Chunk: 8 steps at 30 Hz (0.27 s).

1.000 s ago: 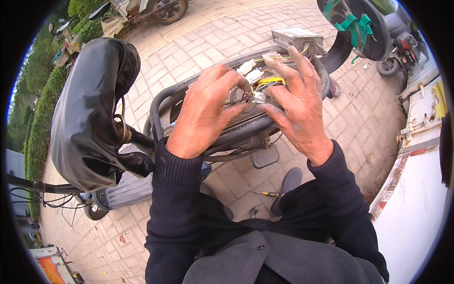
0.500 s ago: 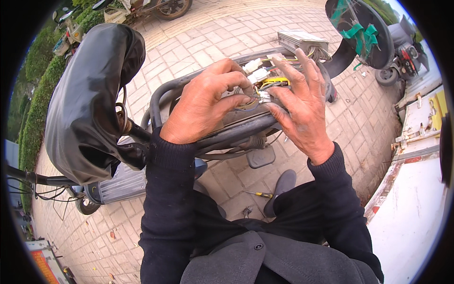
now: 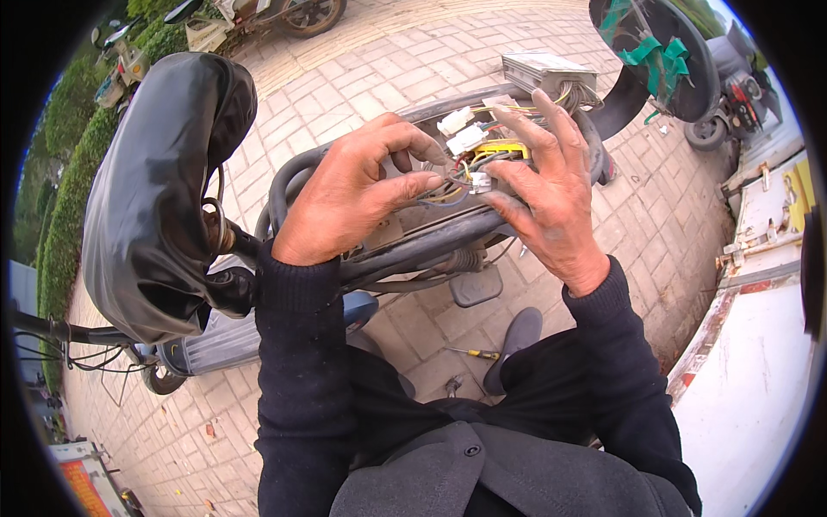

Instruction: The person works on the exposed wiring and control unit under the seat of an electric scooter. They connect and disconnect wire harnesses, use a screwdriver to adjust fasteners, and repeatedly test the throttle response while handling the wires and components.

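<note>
My left hand and my right hand meet over a bundle of coloured wires with white plug connectors on the rear frame of an electric scooter. The left thumb and forefinger pinch wires beside a small white connector. My right hand's fingers are spread, its thumb pressing that same connector. A grey controller box lies at the far end of the wires. The black seat is tipped up to the left.
A screwdriver with a yellow handle lies on the brick paving by my shoe. A rear wheel with green tape is at the upper right, a white vehicle body at the right, a hedge at the left.
Both hands stayed on the wire bundle. The left fingers have closed tighter on the wires, and the view has shifted slightly.
</note>
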Tool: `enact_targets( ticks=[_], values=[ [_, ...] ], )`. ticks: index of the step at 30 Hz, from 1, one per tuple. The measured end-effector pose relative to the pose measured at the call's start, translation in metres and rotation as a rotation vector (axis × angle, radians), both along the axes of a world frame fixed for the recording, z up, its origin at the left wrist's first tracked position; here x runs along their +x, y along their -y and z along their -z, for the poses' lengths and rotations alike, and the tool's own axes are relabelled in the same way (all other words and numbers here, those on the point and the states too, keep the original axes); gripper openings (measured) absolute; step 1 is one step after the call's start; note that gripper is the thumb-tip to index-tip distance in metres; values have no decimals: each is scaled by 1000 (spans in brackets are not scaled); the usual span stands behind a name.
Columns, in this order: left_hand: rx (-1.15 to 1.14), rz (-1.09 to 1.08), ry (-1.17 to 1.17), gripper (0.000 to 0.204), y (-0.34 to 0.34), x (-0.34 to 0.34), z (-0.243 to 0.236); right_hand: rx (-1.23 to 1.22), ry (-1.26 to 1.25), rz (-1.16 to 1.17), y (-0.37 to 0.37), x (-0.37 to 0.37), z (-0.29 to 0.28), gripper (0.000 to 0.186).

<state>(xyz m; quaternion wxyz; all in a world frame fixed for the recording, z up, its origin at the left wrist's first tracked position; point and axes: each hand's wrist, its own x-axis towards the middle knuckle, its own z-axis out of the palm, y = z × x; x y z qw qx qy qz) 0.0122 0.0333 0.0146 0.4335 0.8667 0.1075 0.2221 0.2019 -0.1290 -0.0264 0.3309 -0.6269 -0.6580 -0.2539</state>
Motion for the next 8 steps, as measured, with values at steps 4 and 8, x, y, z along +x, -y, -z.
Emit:
enact_targets(
  ticks=[4, 8],
  values=[
    [54, 25, 44, 17, 5, 5, 8, -4, -9, -9, 0, -2, 0, 30],
    [45, 39, -6, 20, 1, 6, 11, -17, -16, -5, 0, -4, -1, 28]
  ],
)
